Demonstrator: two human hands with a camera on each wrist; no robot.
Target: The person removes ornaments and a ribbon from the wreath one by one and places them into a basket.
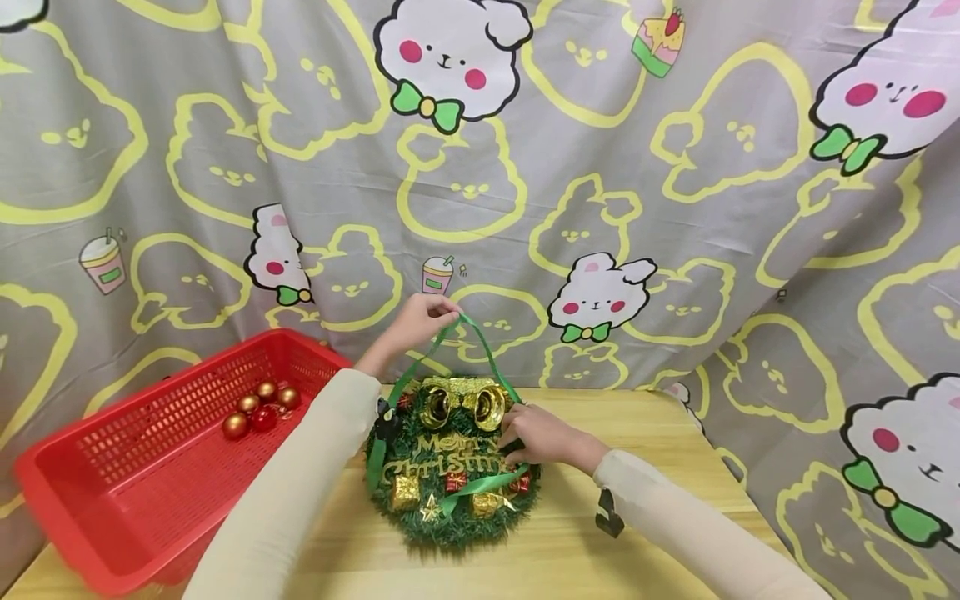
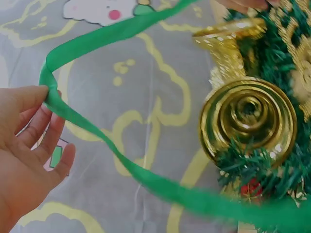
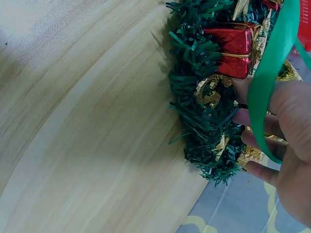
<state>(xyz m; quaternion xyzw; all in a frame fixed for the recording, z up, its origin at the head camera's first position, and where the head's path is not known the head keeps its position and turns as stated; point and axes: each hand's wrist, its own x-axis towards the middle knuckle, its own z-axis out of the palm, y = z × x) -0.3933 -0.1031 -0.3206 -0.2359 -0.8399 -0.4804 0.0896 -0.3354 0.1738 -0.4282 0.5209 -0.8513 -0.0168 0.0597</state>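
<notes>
A round green tinsel wreath [image 1: 442, 529] lies on the table, with gold "Merry Christmas" lettering [image 1: 442, 468], gold bells [image 2: 248, 124] and small red gift boxes [image 3: 236, 51]. Above its far edge, my left hand [image 1: 422, 323] pinches a green ribbon [image 2: 97, 44] between thumb and fingertips, drawing it up into a tall loop. At the wreath's right side, my right hand [image 1: 547, 435] has its fingers spread and touching the decorations. Ribbon passes in front of that hand in the right wrist view, hiding part of the fingers. Another ribbon length crosses the wreath's lower front.
To the left stands a red plastic basket [image 1: 112, 467] with several gold baubles [image 1: 236, 426] and a red bauble [image 1: 264, 417] inside. A wooden table [image 1: 622, 517] carries everything. A grey patterned curtain [image 1: 480, 233] hangs right behind it.
</notes>
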